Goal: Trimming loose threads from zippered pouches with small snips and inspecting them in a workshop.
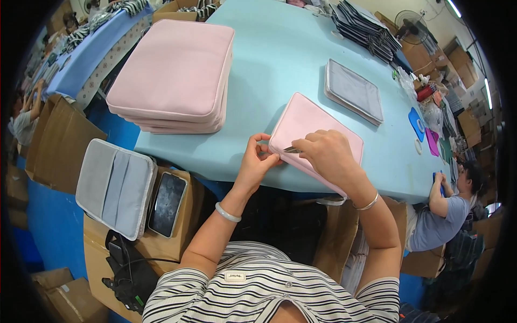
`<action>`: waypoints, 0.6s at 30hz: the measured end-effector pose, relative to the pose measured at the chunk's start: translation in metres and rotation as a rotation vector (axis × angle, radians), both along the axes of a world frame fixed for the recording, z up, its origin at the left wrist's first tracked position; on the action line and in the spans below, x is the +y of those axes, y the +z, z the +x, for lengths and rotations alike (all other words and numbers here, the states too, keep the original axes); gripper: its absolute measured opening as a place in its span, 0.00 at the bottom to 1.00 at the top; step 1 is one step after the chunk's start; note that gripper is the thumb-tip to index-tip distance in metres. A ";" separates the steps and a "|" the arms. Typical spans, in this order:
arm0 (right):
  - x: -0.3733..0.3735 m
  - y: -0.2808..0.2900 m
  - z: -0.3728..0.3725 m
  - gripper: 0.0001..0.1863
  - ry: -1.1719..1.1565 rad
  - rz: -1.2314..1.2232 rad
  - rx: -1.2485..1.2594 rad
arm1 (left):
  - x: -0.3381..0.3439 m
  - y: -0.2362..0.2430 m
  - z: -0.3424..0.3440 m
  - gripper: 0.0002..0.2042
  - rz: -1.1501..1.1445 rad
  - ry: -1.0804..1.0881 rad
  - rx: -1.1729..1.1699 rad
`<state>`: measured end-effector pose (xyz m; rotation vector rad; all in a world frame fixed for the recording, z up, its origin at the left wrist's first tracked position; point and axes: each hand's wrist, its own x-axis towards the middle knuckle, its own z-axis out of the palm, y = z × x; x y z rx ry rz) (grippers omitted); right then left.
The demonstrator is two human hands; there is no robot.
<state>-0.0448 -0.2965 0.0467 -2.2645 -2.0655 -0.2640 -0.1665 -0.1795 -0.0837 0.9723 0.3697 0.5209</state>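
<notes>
A flat pink zip case [307, 118] with piped edges lies at the near edge of the table, one corner toward me. My left hand [257, 164] pinches that near-left corner between thumb and fingers. Above the case, my right hand [331, 155] is closed around small metal thread snips [291, 150]. Their tips point left at the pinched corner, close to my left fingertips. My right hand covers part of the case, and the handle of the snips is hidden in my grip.
A stack of pink cases [172, 75] stands at the left of the blue-green table [258, 48]. Grey cases [353, 91] lie to the right. A grey case [116, 185] and a phone [167, 204] rest on a carton at my left. Another person [441, 210] sits at right.
</notes>
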 end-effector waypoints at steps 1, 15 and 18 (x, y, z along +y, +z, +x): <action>0.000 -0.001 0.000 0.09 0.014 -0.005 -0.026 | 0.000 0.000 0.000 0.22 0.001 -0.001 0.000; 0.008 -0.009 -0.014 0.02 0.087 0.036 -0.204 | 0.000 0.000 0.000 0.22 0.008 -0.012 0.000; 0.010 -0.013 -0.019 0.03 0.095 0.048 -0.291 | 0.001 -0.001 0.000 0.22 0.012 -0.007 -0.002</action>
